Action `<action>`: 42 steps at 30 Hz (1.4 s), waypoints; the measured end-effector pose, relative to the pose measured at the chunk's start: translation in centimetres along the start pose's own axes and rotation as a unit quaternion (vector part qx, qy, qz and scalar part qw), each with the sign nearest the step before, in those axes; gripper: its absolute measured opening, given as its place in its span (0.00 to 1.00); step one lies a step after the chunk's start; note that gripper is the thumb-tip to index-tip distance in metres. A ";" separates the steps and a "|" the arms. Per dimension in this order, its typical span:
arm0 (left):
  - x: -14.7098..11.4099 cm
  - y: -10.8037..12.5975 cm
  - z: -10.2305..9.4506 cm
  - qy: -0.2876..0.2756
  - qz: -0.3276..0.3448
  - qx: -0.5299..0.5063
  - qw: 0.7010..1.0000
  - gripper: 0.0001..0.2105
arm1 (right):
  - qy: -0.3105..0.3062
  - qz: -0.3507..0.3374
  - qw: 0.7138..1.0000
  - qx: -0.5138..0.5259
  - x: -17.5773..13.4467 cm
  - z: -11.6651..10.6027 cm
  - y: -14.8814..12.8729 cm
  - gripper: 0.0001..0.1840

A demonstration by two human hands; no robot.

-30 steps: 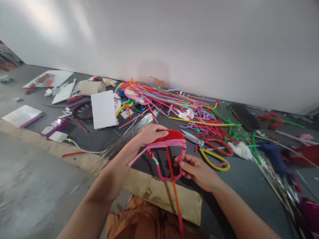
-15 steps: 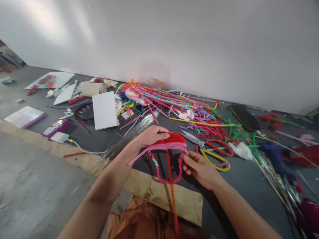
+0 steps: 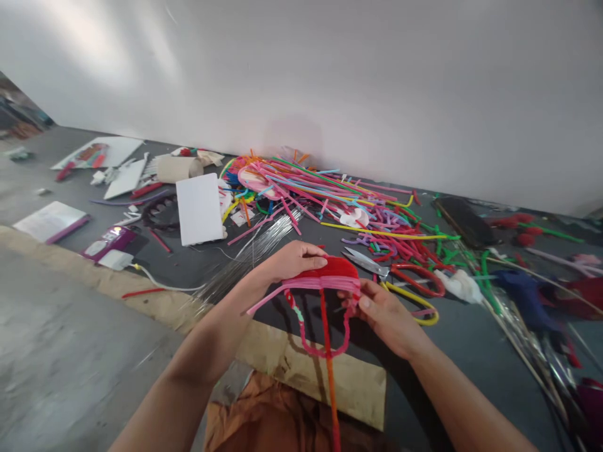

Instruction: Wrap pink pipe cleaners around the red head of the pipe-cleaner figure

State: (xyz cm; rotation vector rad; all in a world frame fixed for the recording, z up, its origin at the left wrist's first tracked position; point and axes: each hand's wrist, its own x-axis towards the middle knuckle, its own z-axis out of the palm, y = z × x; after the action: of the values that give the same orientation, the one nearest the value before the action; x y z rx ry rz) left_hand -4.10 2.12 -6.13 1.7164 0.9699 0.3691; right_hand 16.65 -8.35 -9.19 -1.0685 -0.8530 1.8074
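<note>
Between my hands is a pipe cleaner craft (image 3: 342,268), a flat red and pink band of stems laid side by side. A twisted pink loop (image 3: 315,353) hangs under it, and an orange-red stem (image 3: 331,376) runs down from its middle. One pink stem end sticks out to the left. My left hand (image 3: 299,258) pinches the red upper edge from the far left side. At the right end, my right hand (image 3: 379,309) has thumb and fingers closed on the craft where the loop meets the band; some fingertips are behind it.
Red-handled scissors (image 3: 414,279) lie just beyond my right hand. A heap of coloured pipe cleaners (image 3: 320,188) spreads along the wall, with a bundle of thin wires (image 3: 254,245) before it. A white card (image 3: 200,210), a purple glue gun (image 3: 110,243) and a phone (image 3: 464,221) are farther out.
The craft has shifted slightly right and its loop hangs a little lower. My right hand has moved up and inward along the band's right end. The left hand keeps its pinch.
</note>
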 end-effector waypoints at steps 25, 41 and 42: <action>0.1 1.2 4.1 0.183 0.050 -0.423 0.886 0.28 | 0.219 -0.218 0.950 0.048 0.6 -0.5 -1.4 0.14; 0.2 1.3 3.8 0.265 0.010 -0.419 0.869 0.15 | 0.182 -0.182 0.966 0.031 0.3 -0.6 -1.0 0.14; 0.2 1.4 3.8 0.266 0.007 -0.419 0.868 0.15 | 0.182 -0.179 0.966 0.030 0.3 -0.6 -1.0 0.14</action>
State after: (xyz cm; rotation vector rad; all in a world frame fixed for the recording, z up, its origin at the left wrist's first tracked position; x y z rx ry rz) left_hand -0.89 -0.30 -6.35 0.8192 0.9662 1.1351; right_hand 17.43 -7.63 -8.66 -1.0832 -0.7079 1.2786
